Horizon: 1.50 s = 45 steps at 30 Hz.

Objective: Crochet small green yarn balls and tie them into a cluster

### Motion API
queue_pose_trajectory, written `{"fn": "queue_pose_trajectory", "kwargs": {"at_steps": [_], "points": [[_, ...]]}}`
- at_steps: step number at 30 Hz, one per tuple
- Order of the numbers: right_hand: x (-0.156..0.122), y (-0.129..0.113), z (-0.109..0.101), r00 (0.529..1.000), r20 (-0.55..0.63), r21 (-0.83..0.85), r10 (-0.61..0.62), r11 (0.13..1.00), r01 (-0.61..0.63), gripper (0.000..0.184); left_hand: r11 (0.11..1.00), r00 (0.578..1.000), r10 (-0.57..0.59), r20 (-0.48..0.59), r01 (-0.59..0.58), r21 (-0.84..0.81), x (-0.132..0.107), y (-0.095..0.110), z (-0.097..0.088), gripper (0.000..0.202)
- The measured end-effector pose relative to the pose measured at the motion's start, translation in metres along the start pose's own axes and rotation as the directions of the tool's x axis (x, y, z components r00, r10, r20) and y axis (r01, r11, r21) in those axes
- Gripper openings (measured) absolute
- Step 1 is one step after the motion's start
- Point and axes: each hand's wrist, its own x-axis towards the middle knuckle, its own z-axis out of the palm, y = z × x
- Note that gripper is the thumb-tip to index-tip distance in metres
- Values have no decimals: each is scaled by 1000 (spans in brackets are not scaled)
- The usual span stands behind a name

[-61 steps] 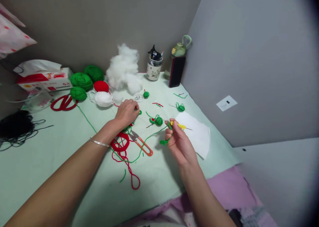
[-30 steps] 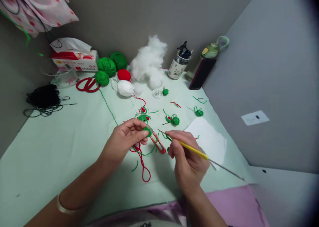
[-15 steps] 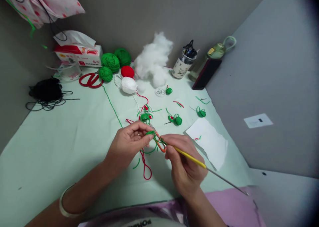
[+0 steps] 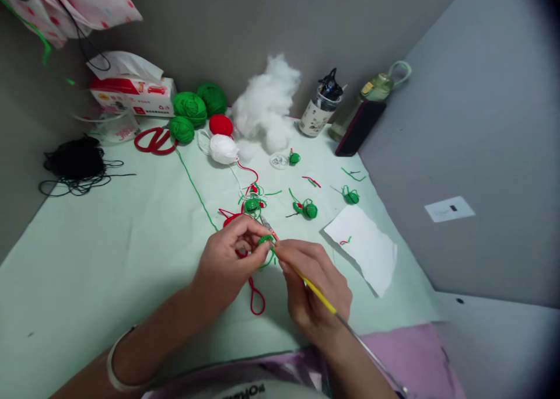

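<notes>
My left hand [image 4: 231,256] pinches a small green crochet piece [image 4: 265,241] between thumb and fingers over the middle of the table. In my right hand [image 4: 317,282] is a crochet hook [image 4: 321,296] with a yellow grip and a long metal shaft running back toward my forearm. Its tip meets the green piece, though my fingers partly hide the contact. Small orange-handled snips [image 4: 269,228] lie just beyond my fingertips, largely covered. A looped red yarn [image 4: 257,305] trails below my left hand. Green crochet pieces with red centres [image 4: 252,205] lie just past my hands.
Green yarn balls [image 4: 190,108], a white yarn ball [image 4: 224,149], red scissors [image 4: 154,142] and a tissue pack [image 4: 135,98] stand at the back left. White stuffing [image 4: 266,104], a pen jar [image 4: 319,113] and a bottle [image 4: 378,90] line the back. Torn paper [image 4: 365,250] lies right.
My right hand has moved slightly left, closer to my left hand, and the hook's rear end has swung downward. The green piece stays pinched in my left hand.
</notes>
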Motion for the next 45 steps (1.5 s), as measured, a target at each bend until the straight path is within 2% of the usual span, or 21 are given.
{"fn": "queue_pose_trajectory", "kwargs": {"at_steps": [4,8,10,12,14,17,19,21,23,27,30,31,33,35,37,38,40,42,43,44,45], "points": [[-2,3,3,1000,-10,11,9,1000,-9,35,970,989,-130,64,140,-198,-1,0,0,12],[7,10,-10,984,67,259,167,949,-178,23,968,981,-152,124,174,-184,-3,-1,-3,12],[10,13,-14,973,120,313,196,923,-225,19,963,969,-176,171,206,-174,-3,-3,-4,12],[10,15,-12,983,126,249,131,955,-160,21,955,964,-185,192,222,-195,-3,-5,-4,14],[4,17,-4,995,101,91,-1,996,-9,27,948,968,-169,184,211,-238,-2,-6,-2,17],[-6,18,8,984,8,-133,-179,975,179,28,936,981,-133,145,172,-306,-2,-4,1,27],[-8,18,12,990,-62,-76,-130,989,125,31,922,983,-121,141,164,-352,-4,0,2,39],[-6,18,12,992,-127,111,27,994,-13,35,907,979,-114,167,171,-384,-5,3,1,48],[-1,19,10,964,-142,365,223,918,-158,32,911,980,-111,163,166,-378,-6,7,-1,49],[7,24,7,860,-18,744,510,581,-329,17,928,993,-118,24,119,-352,-12,10,-6,47],[9,25,6,804,62,826,591,422,-374,12,879,976,-144,164,203,-432,-16,10,-5,52],[9,24,6,795,79,839,602,391,-379,11,851,964,-145,223,237,-469,-16,11,-4,53],[10,21,5,792,104,855,602,352,-380,10,790,957,-145,251,265,-553,-11,14,1,50],[10,17,3,801,123,861,585,339,-380,10,709,978,-134,161,208,-674,-3,20,4,42],[10,13,1,822,143,860,551,341,-378,11,652,995,-103,11,76,-754,6,29,5,38],[9,12,1,834,150,859,531,347,-375,11,648,996,-81,-30,30,-761,9,33,5,42],[7,11,0,859,143,858,492,371,-355,11,722,996,28,-90,-83,-687,12,38,4,57],[5,11,-1,873,112,848,475,412,-334,12,838,960,226,-168,-279,-468,12,35,2,66],[4,11,-1,875,93,834,475,443,-328,13,867,913,360,-191,-403,-291,12,31,1,68],[3,11,-2,880,73,815,469,480,-324,14,860,858,484,-171,-503,-87,12,26,-1,68],[2,11,-2,888,51,791,456,525,-315,15,820,815,572,-93,-565,91,13,21,-2,64]]}}
